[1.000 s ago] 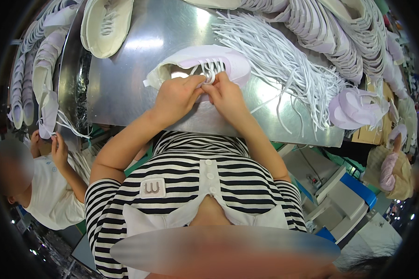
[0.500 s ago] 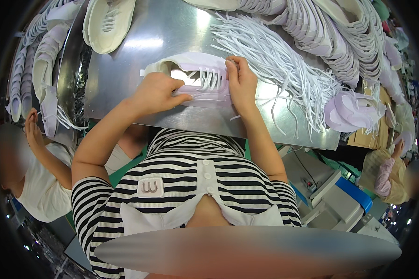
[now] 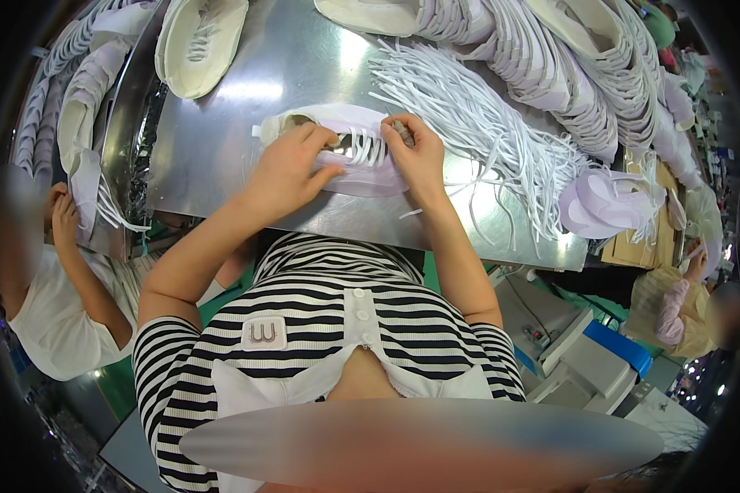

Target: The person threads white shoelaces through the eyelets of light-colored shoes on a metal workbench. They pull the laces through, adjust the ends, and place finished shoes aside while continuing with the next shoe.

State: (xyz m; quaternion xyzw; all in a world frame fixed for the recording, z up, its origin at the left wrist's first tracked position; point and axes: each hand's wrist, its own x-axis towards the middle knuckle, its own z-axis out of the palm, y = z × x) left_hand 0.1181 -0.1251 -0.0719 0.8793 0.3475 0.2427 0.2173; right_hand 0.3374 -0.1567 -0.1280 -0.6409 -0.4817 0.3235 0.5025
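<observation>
**A:** Log entry. Since the frame half a second back I see the shoe (image 3: 349,152) sitting a little further left under the hands, and the left hand (image 3: 292,164) has slid up from the shoe's near flank onto its top by the opening. The right hand (image 3: 415,152) has stayed at the lacing end.

**B:** State of the hands?

**A:** Left hand: fingers curled and pressed down on the shoe upper, thumb against its near side, holding it. Right hand: fingers bunched narrow, pinched on a white lace (image 3: 370,148) at the eyelets. The two hands are near each other, with the laced stretch between them.

**B:** Where does the shoe lie?

**A:** On the metal surface (image 3: 214,156), close to its near edge, roughly mid-length. It lies lengthwise along that edge, pale lilac sole side towards me, opening to the left.

**B:** Surroundings?

**A:** A loose bundle of white laces (image 3: 477,123) fans across the surface just right of the right hand, reaching towards the right corner. A single cream shoe (image 3: 201,41) lies at the far left corner. A stacked row of shoes (image 3: 543,57) runs along the far right edge. A lilac shoe (image 3: 604,205) sits past the right end. Another person in a white top (image 3: 45,312) is off the left end, hands raised.
</observation>
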